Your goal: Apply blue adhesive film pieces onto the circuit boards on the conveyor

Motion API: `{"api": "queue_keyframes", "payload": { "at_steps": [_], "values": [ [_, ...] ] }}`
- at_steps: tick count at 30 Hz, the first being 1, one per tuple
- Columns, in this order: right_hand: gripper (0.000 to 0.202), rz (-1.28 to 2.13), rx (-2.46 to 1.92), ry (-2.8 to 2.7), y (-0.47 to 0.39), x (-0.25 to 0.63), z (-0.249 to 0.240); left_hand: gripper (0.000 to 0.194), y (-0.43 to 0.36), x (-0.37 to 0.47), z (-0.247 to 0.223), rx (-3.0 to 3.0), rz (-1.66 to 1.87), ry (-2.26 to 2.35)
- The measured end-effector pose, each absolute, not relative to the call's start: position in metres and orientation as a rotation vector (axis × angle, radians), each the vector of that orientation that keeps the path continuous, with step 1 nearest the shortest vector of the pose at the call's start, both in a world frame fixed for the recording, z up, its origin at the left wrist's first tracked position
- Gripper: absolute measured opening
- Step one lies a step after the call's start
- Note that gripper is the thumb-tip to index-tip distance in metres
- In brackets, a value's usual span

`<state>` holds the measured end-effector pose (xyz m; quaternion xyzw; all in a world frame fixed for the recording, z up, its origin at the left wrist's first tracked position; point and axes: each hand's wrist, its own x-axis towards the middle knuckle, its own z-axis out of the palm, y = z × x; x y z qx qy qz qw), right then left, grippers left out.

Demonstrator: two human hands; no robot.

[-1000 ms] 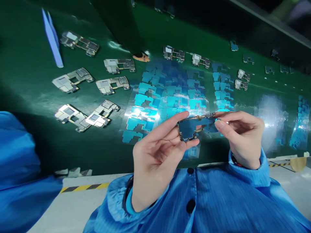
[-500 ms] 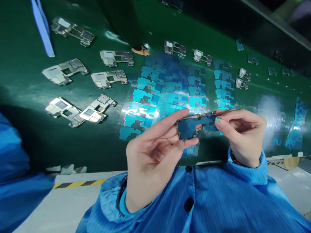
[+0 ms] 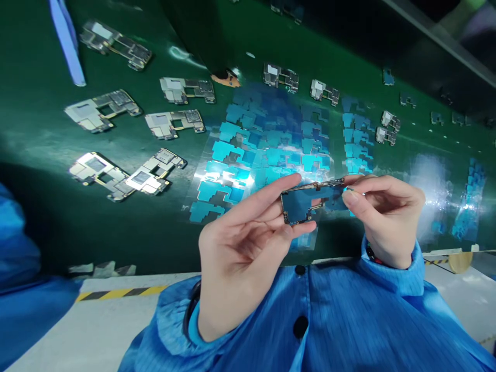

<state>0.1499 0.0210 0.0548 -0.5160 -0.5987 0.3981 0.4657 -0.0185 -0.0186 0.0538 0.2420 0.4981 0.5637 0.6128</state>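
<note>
My left hand (image 3: pixel 246 253) holds a small phone circuit board (image 3: pixel 298 205) by its edges, tilted so that its dark blue face shows. That face looks covered with a blue film. At the board's right end, my right hand (image 3: pixel 387 212) pinches thumb and forefinger at the edge; whether it grips the board or only the film I cannot make out. Below my hands on the green mat (image 3: pixel 163 227) lies a clear sheet (image 3: pixel 207 211) with rows of blue cut-out film stickers (image 3: pixel 227 150).
Several circuit boards (image 3: pixel 174 124) lie at the left, two touching each other (image 3: pixel 147 178). More boards (image 3: pixel 324 92) lie beyond the stickers. Another sticker sheet (image 3: pixel 356 137) and a shiny clear sheet (image 3: pixel 430 196) are at the right. A blue strip (image 3: pixel 68 44) lies far left, near another person's blue sleeve (image 3: pixel 17 243).
The view has shifted slightly. Both hands keep the same hold on the circuit board, with hardly any movement.
</note>
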Motion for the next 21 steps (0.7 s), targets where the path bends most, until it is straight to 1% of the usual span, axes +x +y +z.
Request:
{"api": "queue_keyframes", "payload": {
  "at_steps": [4,11,16,21],
  "values": [
    [0.02,1.003,-1.263,-1.458,0.0208,0.1507,0.0542,0.037,-0.0193,-0.0191,0.0537,0.552,1.305,1.142],
    [0.02,1.015,-1.277,-1.448,0.0192,0.1496,0.0556,0.04,-0.0209,-0.0185,0.0546,0.559,1.3,1.163],
    [0.025,1.018,-1.243,-1.452,0.0194,0.1505,0.0544,0.042,-0.0204,-0.0184,0.0532,0.562,1.298,1.163],
    [0.023,1.02,-1.26,-1.437,0.0192,0.1511,0.0536,0.041,-0.0196,-0.0167,0.0516,0.581,1.295,1.164]
  ]
}}
